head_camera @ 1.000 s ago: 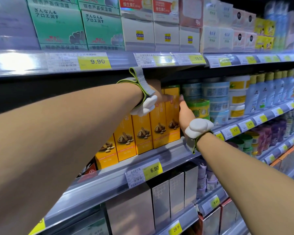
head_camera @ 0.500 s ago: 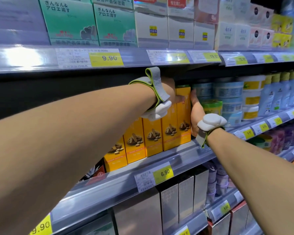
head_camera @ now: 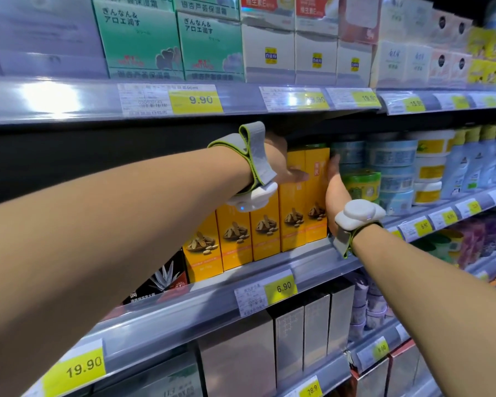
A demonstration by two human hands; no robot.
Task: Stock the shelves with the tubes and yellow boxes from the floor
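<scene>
A row of tall yellow boxes (head_camera: 265, 227) printed with almonds stands upright on the middle shelf (head_camera: 241, 279). My left hand (head_camera: 281, 164) reaches over the row, its fingers lying flat across the upper front of the rightmost boxes. My right hand (head_camera: 334, 193) presses flat against the right side of the last yellow box (head_camera: 315, 196), between it and the tubs. Neither hand lifts a box off the shelf. Both wrists carry white sensor bands. No tubes are visible.
Blue and green tubs (head_camera: 384, 173) stand right beside the yellow row. A dark box with an aloe print (head_camera: 161, 279) sits at its left end. Green and white cartons (head_camera: 169, 38) fill the shelf above. Silver boxes (head_camera: 292, 336) stand on the shelf below.
Both hands have stayed on the right end of the yellow row. My left fingers have spread further across the box fronts. The view has shifted slightly.
</scene>
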